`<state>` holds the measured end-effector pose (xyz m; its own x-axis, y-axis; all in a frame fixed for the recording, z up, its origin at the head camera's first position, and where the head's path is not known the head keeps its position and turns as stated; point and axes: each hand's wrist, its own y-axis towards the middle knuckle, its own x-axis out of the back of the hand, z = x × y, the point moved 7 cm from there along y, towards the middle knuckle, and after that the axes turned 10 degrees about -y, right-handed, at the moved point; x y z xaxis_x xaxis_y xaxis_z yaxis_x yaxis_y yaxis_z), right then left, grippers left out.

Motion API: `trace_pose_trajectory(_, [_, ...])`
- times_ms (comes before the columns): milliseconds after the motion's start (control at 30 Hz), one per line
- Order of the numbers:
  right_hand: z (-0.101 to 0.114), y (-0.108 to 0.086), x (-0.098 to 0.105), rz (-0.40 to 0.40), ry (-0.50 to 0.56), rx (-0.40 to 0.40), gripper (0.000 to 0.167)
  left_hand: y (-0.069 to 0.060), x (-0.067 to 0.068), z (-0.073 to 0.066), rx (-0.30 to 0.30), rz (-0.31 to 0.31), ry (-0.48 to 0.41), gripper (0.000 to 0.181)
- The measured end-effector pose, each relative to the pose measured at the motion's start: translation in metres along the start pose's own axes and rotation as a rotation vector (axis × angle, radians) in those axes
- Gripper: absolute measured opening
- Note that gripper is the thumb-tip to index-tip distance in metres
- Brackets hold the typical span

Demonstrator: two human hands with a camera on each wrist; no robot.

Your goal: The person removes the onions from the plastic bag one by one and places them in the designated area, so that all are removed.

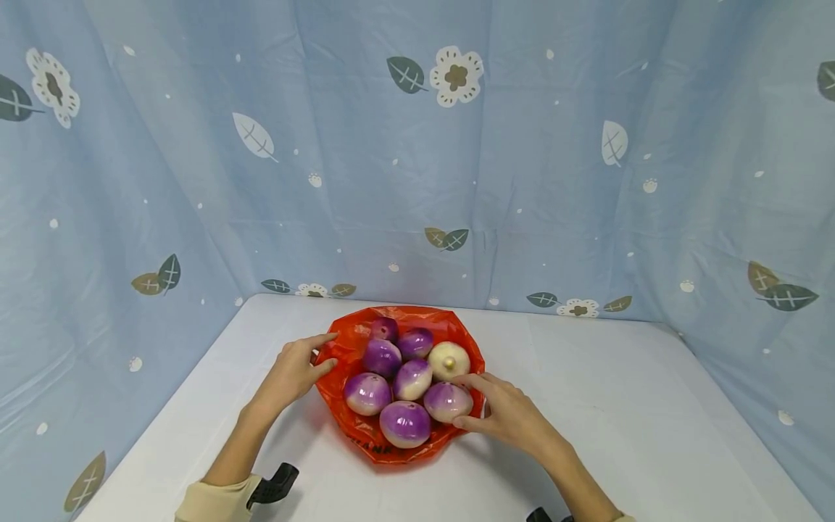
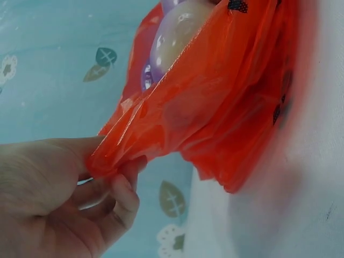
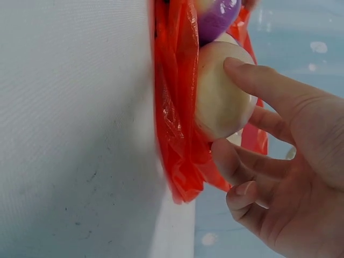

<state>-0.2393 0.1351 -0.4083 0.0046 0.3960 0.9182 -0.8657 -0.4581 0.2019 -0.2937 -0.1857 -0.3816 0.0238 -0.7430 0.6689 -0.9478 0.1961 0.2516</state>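
Observation:
An opened-out red plastic bag [image 1: 339, 417] holds several glossy round turnips, mostly purple and white. My left hand [image 1: 291, 368] is at the bag's left edge; in the left wrist view the thumb and fingers of the left hand [image 2: 80, 188] pinch the bag's rim [image 2: 115, 150]. At the right side of the bag, my right hand [image 1: 512, 415] holds a pale purple turnip [image 1: 448, 402] between thumb and fingers. The right wrist view shows the thumb of that hand [image 3: 285, 145] on the turnip's pale surface [image 3: 217, 102], with a finger partly hidden behind it.
A white turnip [image 1: 449, 357] with a knob sits behind the held one, and a purple turnip [image 1: 405, 425] lies at the front of the bag. The bag stands on a white table [image 1: 620, 420]. A blue patterned curtain [image 1: 365, 181] surrounds its back and sides.

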Motion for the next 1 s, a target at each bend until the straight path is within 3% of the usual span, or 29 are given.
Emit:
trace_pose_trajectory(467, [0.0031,0.0028,0.0016,-0.025,-0.012,0.027,0.055,-0.0007,0.0043,0.0026,0.009,0.009,-0.025,0.043])
trace_pose_trajectory(1000, [0.0021,-0.0006,0.0056,-0.045,-0.009,0.034,0.054,0.0011,0.0002,0.0047,0.005,0.011,-0.016,0.045])
